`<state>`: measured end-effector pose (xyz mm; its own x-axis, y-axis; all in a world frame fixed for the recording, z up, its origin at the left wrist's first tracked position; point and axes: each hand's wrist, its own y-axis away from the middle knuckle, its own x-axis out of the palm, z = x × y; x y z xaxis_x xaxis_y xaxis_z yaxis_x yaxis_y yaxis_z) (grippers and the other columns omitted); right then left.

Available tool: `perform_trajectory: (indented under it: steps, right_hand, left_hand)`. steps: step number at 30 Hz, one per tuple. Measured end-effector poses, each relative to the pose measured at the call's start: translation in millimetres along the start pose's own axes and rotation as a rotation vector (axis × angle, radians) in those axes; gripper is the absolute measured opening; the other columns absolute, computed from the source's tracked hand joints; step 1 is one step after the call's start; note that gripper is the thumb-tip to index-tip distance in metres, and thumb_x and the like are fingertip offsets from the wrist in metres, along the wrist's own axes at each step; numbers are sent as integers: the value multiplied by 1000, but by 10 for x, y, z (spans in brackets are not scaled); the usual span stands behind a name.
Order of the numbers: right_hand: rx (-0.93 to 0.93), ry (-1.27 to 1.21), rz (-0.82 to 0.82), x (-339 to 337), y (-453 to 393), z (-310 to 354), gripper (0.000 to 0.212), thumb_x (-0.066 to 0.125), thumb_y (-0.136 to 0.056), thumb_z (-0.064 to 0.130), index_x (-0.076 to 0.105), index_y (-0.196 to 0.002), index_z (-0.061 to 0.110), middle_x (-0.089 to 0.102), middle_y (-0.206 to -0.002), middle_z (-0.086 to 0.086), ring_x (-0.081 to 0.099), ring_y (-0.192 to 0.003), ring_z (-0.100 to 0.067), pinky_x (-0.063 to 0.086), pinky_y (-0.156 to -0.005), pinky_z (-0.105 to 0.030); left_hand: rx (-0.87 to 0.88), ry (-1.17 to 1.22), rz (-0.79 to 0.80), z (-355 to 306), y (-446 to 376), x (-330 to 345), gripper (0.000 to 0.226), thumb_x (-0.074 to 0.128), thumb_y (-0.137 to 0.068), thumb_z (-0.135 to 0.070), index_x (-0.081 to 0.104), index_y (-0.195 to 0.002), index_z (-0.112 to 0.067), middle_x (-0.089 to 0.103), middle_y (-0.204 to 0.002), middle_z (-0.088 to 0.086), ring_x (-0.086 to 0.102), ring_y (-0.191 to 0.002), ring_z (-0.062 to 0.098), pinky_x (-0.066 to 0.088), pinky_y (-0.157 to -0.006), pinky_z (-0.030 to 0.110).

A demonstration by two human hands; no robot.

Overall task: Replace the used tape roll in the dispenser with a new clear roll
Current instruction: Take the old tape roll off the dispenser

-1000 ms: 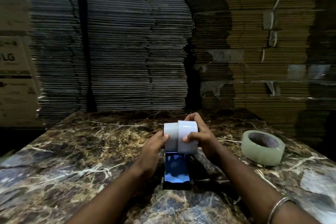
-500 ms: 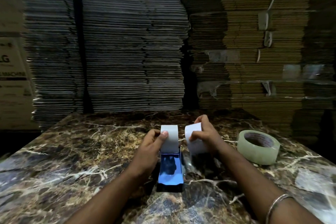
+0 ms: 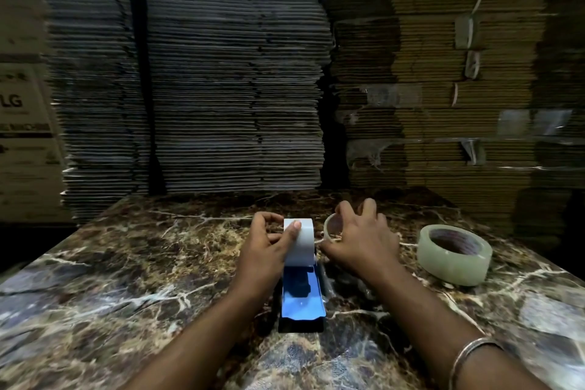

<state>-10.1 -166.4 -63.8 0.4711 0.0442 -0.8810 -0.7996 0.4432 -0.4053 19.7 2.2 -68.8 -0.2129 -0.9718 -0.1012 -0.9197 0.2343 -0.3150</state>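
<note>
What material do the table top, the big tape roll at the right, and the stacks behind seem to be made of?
Table top: polished marble or a marble-look slab, dark brown with pale veins and soft reflections. Big tape roll: clear plastic tape, greenish and translucent, probably wound on a cardboard core with print inside. Stacks: flattened corrugated cardboard, matte, shown by the many thin layered edges.

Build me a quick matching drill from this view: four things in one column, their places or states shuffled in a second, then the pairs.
Things:
1. dispenser
2. new clear roll
3. used core
4. bangle

Places or states:
A. on the right wrist
B. lying flat, untouched, far right on the table
C. gripped by the left hand
D. under the right hand, off the dispenser

Pairs: 1-C, 2-B, 3-D, 4-A
</note>
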Motion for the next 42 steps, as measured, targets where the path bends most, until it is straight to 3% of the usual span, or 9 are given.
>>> perform_trajectory:
  steps: [10,13,16,19,22,28,34,39,42]
  right_hand:
    - [73,-29,151,48,-21,-33,72,48,-77,71,39,-137,33,43,-137,-13,45,-124,-36,44,-94,-47]
    - [45,-58,-25,-15,-13,-7,70,35,-82,73,43,-137,31,48,-134,-11,49,-120,-31,45,-94,-44]
    - [-159,-385,-182,-99,9,39,63,35,-84,68,50,-133,31,55,-119,1,57,-101,-15,52,-85,-40]
    - [-366,-714,63,-112,69,79,65,46,-82,64,39,-142,42,52,-122,12,55,-102,-4,52,-89,-37]
    - [-456,-656,244,-44,85,89,75,61,-77,56,30,-144,48,53,-129,11,52,-116,-6,49,-97,-38]
    - [-505,-491,148,19,43,93,67,60,-71,68,46,-128,38,63,-114,8,61,-104,-12,51,-88,-42]
    - [-477,-418,95,-42,92,152,67,62,-65,76,47,-119,39,60,-104,11,58,-95,-6,52,-84,-37]
    - [-436,-480,201,-82,90,118,69,42,-76,74,39,-137,42,58,-128,8,55,-114,-11,46,-98,-42]
    - [-435,-575,312,-130,91,91,72,51,-73,62,38,-141,44,60,-124,13,55,-111,-4,47,-97,-37]
  left_hand:
    - [26,36,-7,-8,26,22,26,61,-89,-35,50,-104,-17,65,-97,3,63,-87,16,55,-57,26]
    - [12,71,3,-2,29,26,24,62,-89,-34,50,-103,-18,65,-100,5,63,-87,17,53,-54,22]
    - [-6,135,-2,22,49,25,21,63,-88,-35,52,-101,-21,67,-99,7,65,-85,19,50,-52,18]
    - [4,95,-8,71,48,29,20,61,-88,-40,54,-100,-26,68,-103,7,67,-89,20,53,-56,24]
    - [-2,125,-4,64,41,-11,15,59,-92,-28,56,-104,-21,66,-104,7,66,-86,16,53,-55,22]
    - [-61,-224,63,111,37,-173,71,63,-45,-48,50,-111,-24,68,-99,3,68,-84,21,57,-74,49]
    - [-144,-676,132,54,151,-98,110,72,-40,-57,20,-136,-45,68,-104,-13,66,-93,17,55,-83,41]
    - [-210,-560,139,93,84,-162,119,74,-27,-38,23,-134,-46,68,-102,-7,67,-89,21,61,-72,43]
    - [-216,-461,194,142,-34,-260,119,77,-19,-28,34,-130,-38,69,-99,-2,68,-88,21,62,-69,43]
